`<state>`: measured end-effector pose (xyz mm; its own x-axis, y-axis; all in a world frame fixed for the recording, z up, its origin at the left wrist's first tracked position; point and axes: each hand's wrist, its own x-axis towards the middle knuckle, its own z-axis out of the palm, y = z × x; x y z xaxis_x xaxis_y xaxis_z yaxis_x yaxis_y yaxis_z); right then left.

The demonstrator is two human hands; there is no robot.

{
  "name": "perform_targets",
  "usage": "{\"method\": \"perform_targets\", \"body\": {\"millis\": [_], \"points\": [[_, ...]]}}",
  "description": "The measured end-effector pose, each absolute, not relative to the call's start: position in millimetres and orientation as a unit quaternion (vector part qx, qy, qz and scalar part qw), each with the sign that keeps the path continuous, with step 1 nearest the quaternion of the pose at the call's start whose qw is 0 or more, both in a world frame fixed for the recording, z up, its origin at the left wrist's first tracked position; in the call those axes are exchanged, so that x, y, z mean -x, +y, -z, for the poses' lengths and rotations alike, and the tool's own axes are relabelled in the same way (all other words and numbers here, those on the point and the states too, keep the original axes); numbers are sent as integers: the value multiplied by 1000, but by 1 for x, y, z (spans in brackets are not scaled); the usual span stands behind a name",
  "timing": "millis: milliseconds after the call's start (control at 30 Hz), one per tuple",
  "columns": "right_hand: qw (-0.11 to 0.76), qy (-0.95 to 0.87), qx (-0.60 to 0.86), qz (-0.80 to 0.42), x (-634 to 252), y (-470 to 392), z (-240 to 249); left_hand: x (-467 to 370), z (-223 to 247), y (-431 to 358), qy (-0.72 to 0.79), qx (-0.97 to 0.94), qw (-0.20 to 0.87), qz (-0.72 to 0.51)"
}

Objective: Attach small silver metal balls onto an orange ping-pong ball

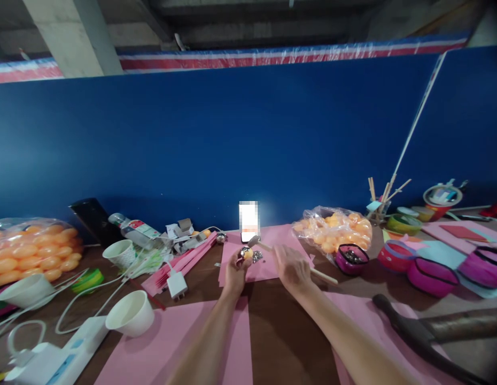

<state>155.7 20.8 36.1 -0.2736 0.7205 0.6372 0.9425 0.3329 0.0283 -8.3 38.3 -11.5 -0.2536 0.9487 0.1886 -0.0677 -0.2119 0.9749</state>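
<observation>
- The bare left hand [234, 275] has its grip pinching a small round orange ball [248, 255], partly covered with shiny silver pieces, at a pink paper sheet [278, 235]; whether the ball touches the paper cannot be told.
- The bare right hand [293, 266] has its grip closed around a slim tool with a pale wooden handle [324, 276], whose blurred head is near the ball.
- A loose pile of tiny silver pieces [257, 258] lies on the sheet, just right of the ball.
- A phone with a bright, pixelated screen [249, 219] stands at the sheet's back edge, before a tall blue panel [232, 133].
- To the right, a clear plastic bag of orange balls [328, 212] sits beside a magenta container with a black rim [350, 269], with small pieces inside.
- Nearer, a big hammer with a curved dark head [441, 329] lies partly over more pink paper.
- To the left, a white paper cup [130, 315] stands beside a white power strip [78, 342] on the dark brown surface [288, 331].
</observation>
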Motion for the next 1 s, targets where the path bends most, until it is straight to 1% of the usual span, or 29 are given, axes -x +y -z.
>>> {"method": "perform_targets", "body": {"millis": [133,600,733,1000], "points": [[250,-777,544,194,-156,21,-37,8,11,38,501,-449,404,-620],[264,-783,524,208,-156,19,-37,5,6,37,471,-452,382,-654],[286,-773,528,206,-157,21,-35,6,7,38,465,-451,394,-652],[274,-767,542,204,-156,22,-35,6,2,32,464,-448,437,-627]]}}
